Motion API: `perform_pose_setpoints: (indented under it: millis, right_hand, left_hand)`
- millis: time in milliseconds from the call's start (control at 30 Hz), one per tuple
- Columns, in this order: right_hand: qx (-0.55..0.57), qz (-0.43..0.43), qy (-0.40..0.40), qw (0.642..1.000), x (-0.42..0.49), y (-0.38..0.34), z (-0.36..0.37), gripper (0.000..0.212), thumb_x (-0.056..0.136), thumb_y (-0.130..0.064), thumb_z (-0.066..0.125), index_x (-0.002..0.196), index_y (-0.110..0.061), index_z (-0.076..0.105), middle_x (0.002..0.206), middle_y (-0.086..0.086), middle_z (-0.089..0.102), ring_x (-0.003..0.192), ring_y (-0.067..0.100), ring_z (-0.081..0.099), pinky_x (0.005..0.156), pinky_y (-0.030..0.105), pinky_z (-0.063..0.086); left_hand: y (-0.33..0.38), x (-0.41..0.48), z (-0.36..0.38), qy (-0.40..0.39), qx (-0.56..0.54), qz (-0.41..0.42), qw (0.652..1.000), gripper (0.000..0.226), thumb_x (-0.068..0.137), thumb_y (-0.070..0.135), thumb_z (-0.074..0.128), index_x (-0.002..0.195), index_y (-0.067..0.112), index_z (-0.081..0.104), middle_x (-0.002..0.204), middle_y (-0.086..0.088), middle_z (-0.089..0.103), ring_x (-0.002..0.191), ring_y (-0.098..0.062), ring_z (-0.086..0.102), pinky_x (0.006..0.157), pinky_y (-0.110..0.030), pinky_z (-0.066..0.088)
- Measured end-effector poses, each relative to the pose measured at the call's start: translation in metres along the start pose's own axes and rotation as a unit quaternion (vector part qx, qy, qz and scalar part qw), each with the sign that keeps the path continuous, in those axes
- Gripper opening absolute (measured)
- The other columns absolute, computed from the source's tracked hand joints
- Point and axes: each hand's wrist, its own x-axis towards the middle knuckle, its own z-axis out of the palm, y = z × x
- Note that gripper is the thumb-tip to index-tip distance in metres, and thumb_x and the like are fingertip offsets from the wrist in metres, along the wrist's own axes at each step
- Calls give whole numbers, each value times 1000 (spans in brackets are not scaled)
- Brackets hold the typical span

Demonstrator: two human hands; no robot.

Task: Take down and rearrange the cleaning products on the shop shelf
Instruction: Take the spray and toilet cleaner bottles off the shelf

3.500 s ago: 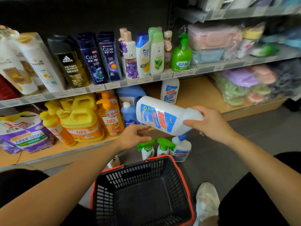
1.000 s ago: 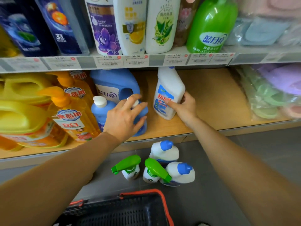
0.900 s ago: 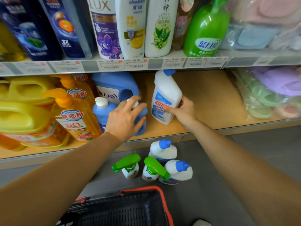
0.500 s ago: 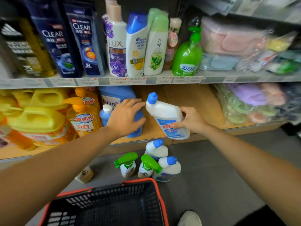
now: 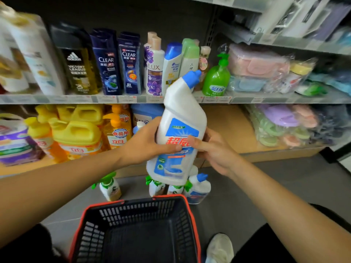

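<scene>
A white toilet-cleaner bottle [image 5: 180, 118] with a blue angled cap and a blue-and-red label is held upright in the air in front of the shelf. My left hand [image 5: 146, 143] grips its left side, thumb across the label. My right hand [image 5: 214, 149] holds its right side, forefinger lying on the label. On the floor under it stand green-trigger spray bottles [image 5: 109, 187] and a blue-capped white bottle [image 5: 199, 186]. The wooden lower shelf [image 5: 228, 130] is bare behind my hands.
A black basket with a red rim [image 5: 136, 232] sits on the floor right below. Yellow detergent jugs [image 5: 76, 130] and blue bottles [image 5: 144, 112] fill the lower shelf's left. Shampoo bottles [image 5: 129, 63] and a green pump bottle [image 5: 216, 76] line the upper shelf. Bagged goods [image 5: 284, 126] lie right.
The white bottle came off the lower shelf toward me and is upright now. My left hand left the blue bottle on the shelf and took hold of the white bottle too.
</scene>
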Motion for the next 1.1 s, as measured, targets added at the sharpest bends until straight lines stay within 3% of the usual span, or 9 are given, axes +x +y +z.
perform_pose_setpoints:
  millis: [100,167,300,433,633,767,867,933,1100]
  right_hand:
    - [3,3,-11,1000,-8,13,21,63,70,-24,80,126,-7,59,123,14,68,112,34,67,92,54,55]
    - [-19,-26,-4,999,-9,18,26,60,72,-20,82,127,-9,60,122,16,68,110,30,67,90,47,56]
    - [-88,-87,36,992,-6,19,24,33,81,-34,74,113,-25,68,89,1,68,76,15,63,65,26,51]
    - [-80,-63,34,994,-2,34,40,26,92,-43,58,96,-21,71,68,2,57,47,15,47,41,22,36]
    - [-125,-52,80,987,5,49,58,55,100,-41,51,79,8,41,60,7,26,44,9,26,39,17,22]
    - [-139,-89,128,978,10,44,61,46,99,-39,50,65,-8,39,56,-4,29,49,10,28,48,25,23]
    - [-176,-146,136,964,10,35,61,43,100,-34,50,58,-29,40,53,-13,33,49,8,33,50,25,28]
    - [-228,-202,116,945,7,28,60,35,101,-30,52,67,-35,46,58,-14,42,53,4,40,54,22,33]
    - [-326,-286,47,900,1,21,45,19,103,-17,49,97,0,53,84,2,53,68,13,50,62,33,44]
  left_hand:
    - [0,-26,-16,23,69,-12,997,61,69,37,89,119,18,59,111,3,76,98,-14,75,80,-42,63]
    - [-6,-47,-24,44,164,-15,985,61,63,48,88,112,26,60,107,9,75,94,-6,73,78,-37,63]
    - [-30,-74,-34,48,413,-2,909,70,65,60,87,120,28,59,107,4,74,89,-19,71,72,-43,57]
    - [-53,-82,-30,25,542,20,840,75,70,64,79,130,27,54,109,-5,74,92,-35,69,71,-43,52]
    - [-69,-91,-31,49,521,8,852,76,68,58,83,131,28,54,106,-11,74,90,-41,69,63,-38,46]
    - [-64,-83,-30,49,479,7,876,75,62,58,88,123,27,60,102,-5,75,87,-36,69,66,-40,52]
    - [-60,-78,-29,10,373,-14,928,71,54,54,93,111,23,63,97,3,75,85,-24,70,71,-44,56]
    - [-59,-74,-28,-25,277,-48,959,68,51,43,99,106,21,64,96,8,76,86,-14,73,73,-42,60]
    - [-62,-69,-32,-95,109,-98,985,58,57,21,97,106,19,66,100,8,79,90,-14,76,70,-31,64]
